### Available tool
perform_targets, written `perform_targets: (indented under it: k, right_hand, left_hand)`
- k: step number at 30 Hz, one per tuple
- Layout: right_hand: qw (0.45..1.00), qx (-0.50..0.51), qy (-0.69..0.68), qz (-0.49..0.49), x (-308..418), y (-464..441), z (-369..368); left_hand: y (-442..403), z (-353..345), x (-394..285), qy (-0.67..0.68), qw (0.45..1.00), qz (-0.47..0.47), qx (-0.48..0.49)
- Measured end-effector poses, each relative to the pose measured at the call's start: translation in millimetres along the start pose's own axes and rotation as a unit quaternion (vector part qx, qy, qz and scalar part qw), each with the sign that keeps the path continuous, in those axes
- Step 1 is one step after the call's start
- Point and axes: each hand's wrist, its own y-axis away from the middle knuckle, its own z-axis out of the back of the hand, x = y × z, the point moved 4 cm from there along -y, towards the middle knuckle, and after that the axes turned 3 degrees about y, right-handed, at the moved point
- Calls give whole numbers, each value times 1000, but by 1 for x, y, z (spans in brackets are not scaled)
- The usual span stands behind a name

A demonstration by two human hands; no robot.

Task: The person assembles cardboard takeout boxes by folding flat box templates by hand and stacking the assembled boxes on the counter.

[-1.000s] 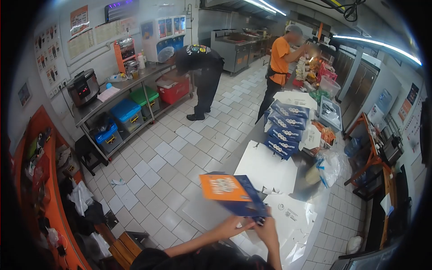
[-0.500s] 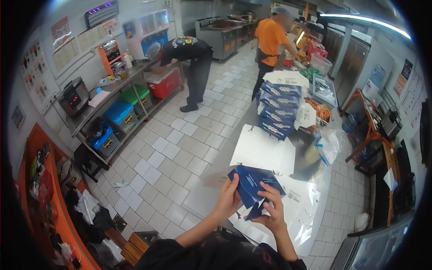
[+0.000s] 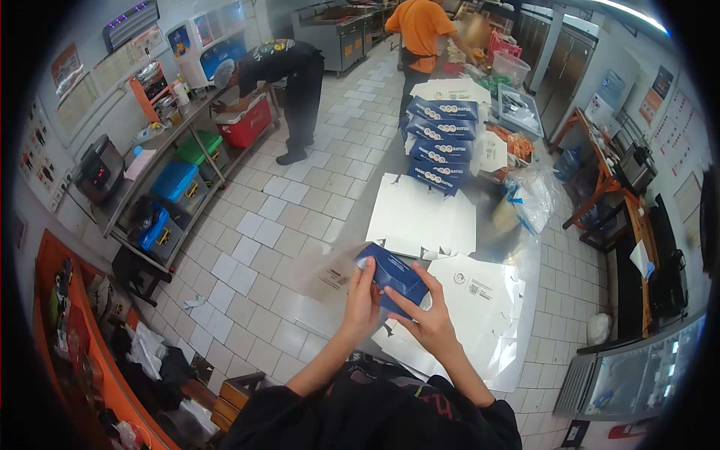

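Between my hands is a dark blue cardboard food box (image 3: 396, 271), held above the near end of the metal table. My left hand (image 3: 363, 304) grips its left side, fingers pressed along the panel. My right hand (image 3: 426, 313) holds the right side and lower edge, fingers bent against the cardboard. Under and beyond the box lie flat white box blanks, one close by (image 3: 480, 296) and another (image 3: 420, 217) farther up the table. A stack of folded blue boxes (image 3: 442, 146) stands behind them.
A clear plastic bag (image 3: 536, 196) sits on the table's right side, near a tray of orange food (image 3: 519, 146). One person in an orange shirt (image 3: 424, 30) stands at the far end. Another in black (image 3: 289, 75) bends over a red cooler (image 3: 246, 124) at left.
The box has moved left and slightly up in my hands; its loose lower flap now lies folded against the body. My right fingers have shifted along it. My view has tilted down.
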Motion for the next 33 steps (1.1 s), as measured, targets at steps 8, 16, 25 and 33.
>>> perform_targets:
  k: [8, 16, 25, 33]
  right_hand:
    - [986, -119, -113, -42, -29, 17, 0]
    - [994, -101, 3, -36, -33, 23, -1]
    - [997, -65, -25, 23, -28, 24, 21]
    - [989, -126, 64, -43, -17, 35, -24]
  left_hand:
    - [0, 11, -10, 30, 995, 75, 65]
    - [-10, 44, 4, 52, 984, 165, 41]
    - [5, 41, -8, -364, 929, -63, 11]
    - [11, 16, 16, -91, 995, 5, 28]
